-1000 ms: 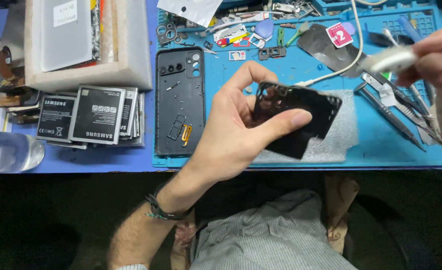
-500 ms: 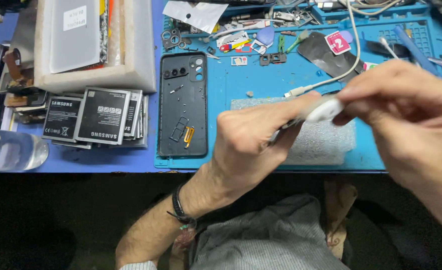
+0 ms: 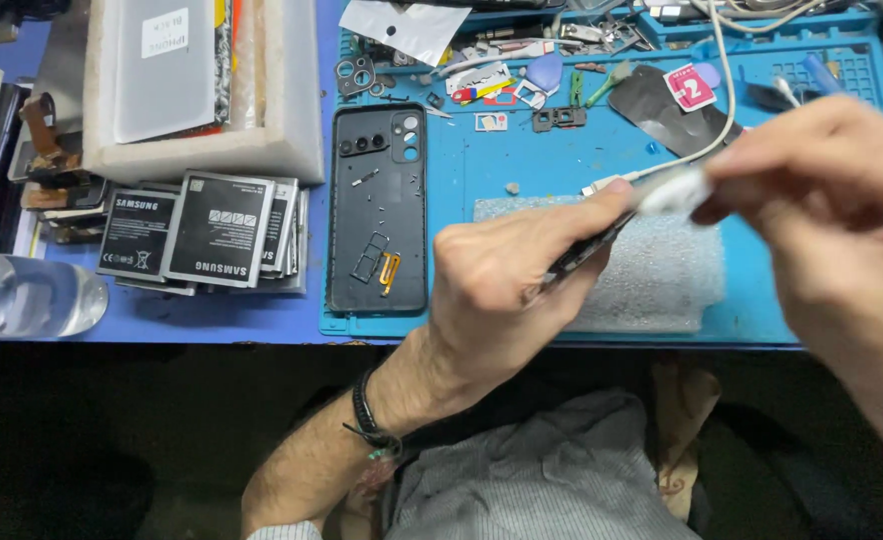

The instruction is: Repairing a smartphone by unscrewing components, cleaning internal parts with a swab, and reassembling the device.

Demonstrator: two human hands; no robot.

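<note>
Two hands work over the blue mat (image 3: 562, 170), which covers the right part of the bench up to its front edge. Biggest thing on it: grey foam pad (image 3: 652, 270), near the mat's front edge, right of centre. Left of that, along the mat's left edge, a black phone back cover (image 3: 377, 210) lies inside-up, long axis running front to back, camera holes at the far end.

Left hand (image 3: 507, 290) is clenched round a dark phone body (image 3: 587, 250), held edge-on above the foam pad, not resting on it. Its long axis tilts up and to the right, top end pointing at the right hand (image 3: 822, 200). That hand pinches a small white piece (image 3: 674, 190) right at the phone's upper end; whether they touch, can't tell – blurred. White cable (image 3: 727, 90) runs from there toward the mat's far edge.

Containers: pale open tray (image 3: 297, 110), off the mat at the bench's far-left, holds a grey flat panel & other flat parts stood on edge. Stack of phone batteries (image 3: 207, 235) sits just in front of it. Mat's far-edge compartments hold small screws, brackets, picks.
</note>
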